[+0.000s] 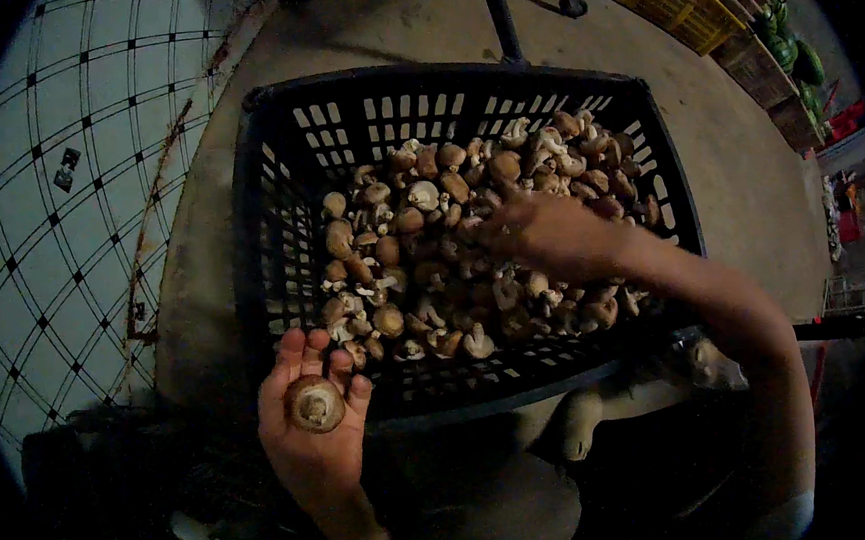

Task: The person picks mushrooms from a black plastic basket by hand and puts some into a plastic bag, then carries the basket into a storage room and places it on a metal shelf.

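A black slatted plastic crate (419, 75) stands before me, with many brown shiitake-like mushrooms (388, 320) heaped inside, higher towards its right side. Palm up, my left hand (316, 429) is at the crate's near left corner. One mushroom (317, 404) rests in it, stem side up, with the fingers partly curled around it. My right hand (543, 232) reaches into the crate from the right, back of the hand up, over the middle of the heap. It is blurred, and its fingertips are dark among the mushrooms, so whether it holds one cannot be told.
White tiles (80, 174) with dark lines lie to the left. A dark metal post (501, 17) rises behind the crate's far rim. At the upper right are a yellow plastic crate (685, 8) and watermelons (778, 46). A foot (582, 425) shows below the near rim.
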`<move>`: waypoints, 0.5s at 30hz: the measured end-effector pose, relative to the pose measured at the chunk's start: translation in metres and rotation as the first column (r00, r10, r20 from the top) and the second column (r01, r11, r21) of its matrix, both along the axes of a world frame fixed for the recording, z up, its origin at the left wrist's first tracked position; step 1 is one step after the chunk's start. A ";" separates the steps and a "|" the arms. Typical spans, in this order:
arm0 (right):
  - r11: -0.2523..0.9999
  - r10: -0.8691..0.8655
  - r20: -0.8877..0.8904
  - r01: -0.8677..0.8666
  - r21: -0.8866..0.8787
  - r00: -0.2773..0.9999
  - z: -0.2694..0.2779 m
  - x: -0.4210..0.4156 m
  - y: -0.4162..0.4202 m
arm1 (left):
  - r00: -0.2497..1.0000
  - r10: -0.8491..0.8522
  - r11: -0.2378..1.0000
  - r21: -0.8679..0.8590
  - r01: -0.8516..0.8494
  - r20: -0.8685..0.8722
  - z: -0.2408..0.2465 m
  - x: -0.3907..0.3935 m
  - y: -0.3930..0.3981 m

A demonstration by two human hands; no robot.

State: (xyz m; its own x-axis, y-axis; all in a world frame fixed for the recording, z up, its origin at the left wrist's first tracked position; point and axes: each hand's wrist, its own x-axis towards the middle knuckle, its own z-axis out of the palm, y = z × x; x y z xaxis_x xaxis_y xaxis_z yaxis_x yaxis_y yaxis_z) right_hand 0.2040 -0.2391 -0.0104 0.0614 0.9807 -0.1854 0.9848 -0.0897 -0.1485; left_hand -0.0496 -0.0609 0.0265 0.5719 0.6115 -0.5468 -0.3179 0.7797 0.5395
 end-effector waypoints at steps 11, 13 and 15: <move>0.923 0.296 -0.075 -0.305 -0.234 0.952 -0.066 -0.048 0.031 | 0.988 0.046 0.992 -0.121 -0.028 0.148 -0.001 -0.012 0.022; 0.896 0.288 -0.088 -0.300 -0.326 0.954 -0.059 -0.039 0.030 | 0.968 0.056 0.985 -0.173 -0.014 0.243 0.001 -0.017 0.025; 0.882 0.356 -0.063 -0.358 -0.307 0.932 -0.053 -0.036 0.030 | 0.975 0.058 0.986 -0.163 -0.022 0.216 0.003 -0.018 0.024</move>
State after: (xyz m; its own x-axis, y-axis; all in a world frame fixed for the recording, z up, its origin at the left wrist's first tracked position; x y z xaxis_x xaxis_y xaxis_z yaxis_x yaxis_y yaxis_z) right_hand 0.1677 -0.2091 -0.0633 -0.2835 0.8294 -0.4815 0.9582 0.2255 -0.1759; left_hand -0.0677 -0.0371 0.0298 0.6654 0.5519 -0.5027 -0.4471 0.8339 0.3237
